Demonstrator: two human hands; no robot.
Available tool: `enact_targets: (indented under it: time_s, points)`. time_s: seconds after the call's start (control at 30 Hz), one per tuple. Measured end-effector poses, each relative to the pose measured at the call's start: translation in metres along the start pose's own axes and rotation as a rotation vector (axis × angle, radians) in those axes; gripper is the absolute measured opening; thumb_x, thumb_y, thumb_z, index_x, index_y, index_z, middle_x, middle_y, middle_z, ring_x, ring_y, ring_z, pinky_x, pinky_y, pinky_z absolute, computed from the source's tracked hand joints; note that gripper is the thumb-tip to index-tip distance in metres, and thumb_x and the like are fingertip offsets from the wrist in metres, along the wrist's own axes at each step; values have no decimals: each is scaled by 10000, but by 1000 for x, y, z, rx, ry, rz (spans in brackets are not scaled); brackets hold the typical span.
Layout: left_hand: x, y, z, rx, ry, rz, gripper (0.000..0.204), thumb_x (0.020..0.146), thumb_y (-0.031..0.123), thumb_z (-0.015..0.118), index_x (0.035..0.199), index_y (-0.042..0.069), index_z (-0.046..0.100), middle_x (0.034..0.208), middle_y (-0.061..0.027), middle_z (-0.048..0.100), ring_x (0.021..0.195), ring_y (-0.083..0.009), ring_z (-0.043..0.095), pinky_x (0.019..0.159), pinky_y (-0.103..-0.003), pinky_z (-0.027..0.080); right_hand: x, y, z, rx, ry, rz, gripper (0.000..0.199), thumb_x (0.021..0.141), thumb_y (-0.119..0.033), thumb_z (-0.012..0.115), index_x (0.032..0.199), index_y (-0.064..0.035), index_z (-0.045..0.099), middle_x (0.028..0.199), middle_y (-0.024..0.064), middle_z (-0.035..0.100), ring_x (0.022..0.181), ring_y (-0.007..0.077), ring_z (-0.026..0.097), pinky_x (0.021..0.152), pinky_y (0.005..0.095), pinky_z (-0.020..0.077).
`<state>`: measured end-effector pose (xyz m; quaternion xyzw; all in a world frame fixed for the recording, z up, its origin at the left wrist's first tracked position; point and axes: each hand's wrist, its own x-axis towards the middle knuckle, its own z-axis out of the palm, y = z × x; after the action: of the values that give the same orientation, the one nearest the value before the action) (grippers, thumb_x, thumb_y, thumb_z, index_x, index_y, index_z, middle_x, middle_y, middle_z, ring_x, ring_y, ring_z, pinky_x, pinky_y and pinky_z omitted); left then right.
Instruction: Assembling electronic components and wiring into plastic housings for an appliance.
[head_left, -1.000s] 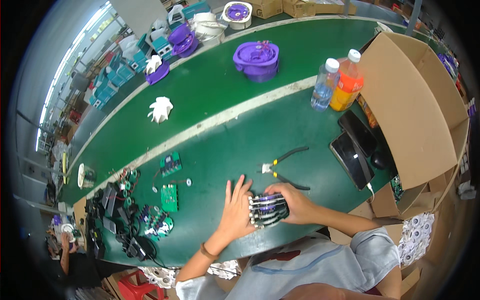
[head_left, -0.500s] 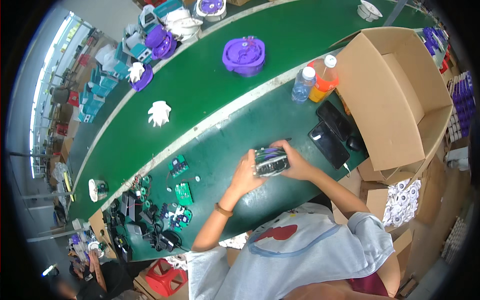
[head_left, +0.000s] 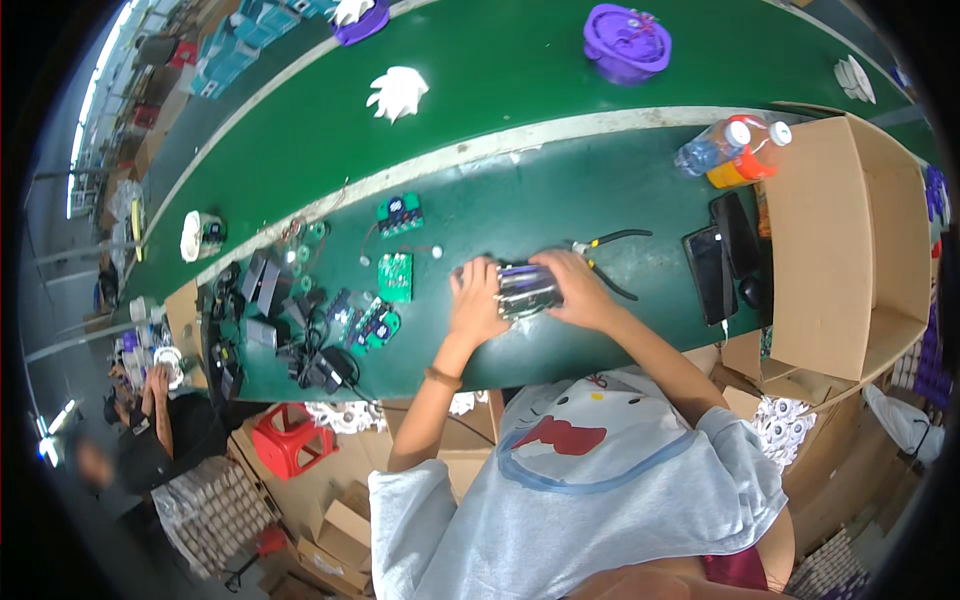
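Between both hands, low over the green bench (head_left: 480, 220), is a stack of thin dark, silvery and purple-edged pieces (head_left: 528, 290) that looks like circuit boards. My left hand (head_left: 476, 302) grips its left side, fingers bent over the edge. My right hand (head_left: 578, 290) closes on its right end. Just beyond my right hand lie cutting pliers (head_left: 622, 236) with black and yellow handles, spread apart. To the left of my left hand rest a green circuit board (head_left: 396, 277) and another board with dark parts (head_left: 401, 214), with thin wires beside them.
Black adapters and cables (head_left: 325, 368) and more boards (head_left: 368, 325) crowd the bench's left end. Two bottles (head_left: 712, 148), phones (head_left: 708, 272) and a large cardboard box (head_left: 825, 250) stand right. White fan wheel (head_left: 398, 93) and purple housing (head_left: 627, 45) sit beyond the pale ledge. Another person (head_left: 165, 430) works far left.
The view has turned, so bench items sit differently in it. The pliers, mostly hidden behind my right hand before, now show plainly. Both hands keep hold of the stack, now tilted differently.
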<state>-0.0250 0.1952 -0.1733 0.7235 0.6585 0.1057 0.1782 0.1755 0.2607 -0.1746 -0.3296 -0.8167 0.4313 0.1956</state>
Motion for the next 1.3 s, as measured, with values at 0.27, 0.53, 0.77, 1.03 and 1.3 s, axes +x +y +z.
enact_targets:
  time_s: [0.27,0.53,0.77,1.03,1.3]
  points:
    - [-2,5,4,-130,90,-39,880,489,173,785,1259,20,388,1249,-147,423,1280,-340,337,1020,-609,206,2,-18,-5,-146,46,-62,904,533,-50,794,1332,-70,372,1290,159,423,1161,349,452,973,449,363]
    - [-4,4,4,-228,92,39,891,492,190,810,1263,45,388,1229,-134,472,1274,-319,377,1077,-615,136,-2,-15,4,-115,-21,-2,869,527,-48,798,1294,-65,391,1298,152,397,1161,355,445,976,427,375]
    - [-10,5,8,-277,117,42,877,495,235,811,1243,51,391,1229,-145,468,1261,-329,391,1083,-617,135,0,-30,-9,-410,-58,-155,798,538,-118,805,1249,-71,446,1297,151,407,1208,334,414,1002,466,338]
    - [-12,-1,5,-316,107,86,925,486,291,826,1272,62,396,1258,-135,479,1282,-314,387,1092,-609,125,-8,-30,-18,-353,-12,-292,600,578,-168,773,1131,-114,546,1314,116,435,1235,326,398,995,505,331]
    - [-5,-4,4,-345,93,94,786,457,276,829,1123,50,478,1153,-140,553,1226,-315,460,1097,-598,138,-13,-31,-9,-342,32,-251,454,626,-144,723,1058,-113,586,1287,97,463,1192,316,421,973,498,342]
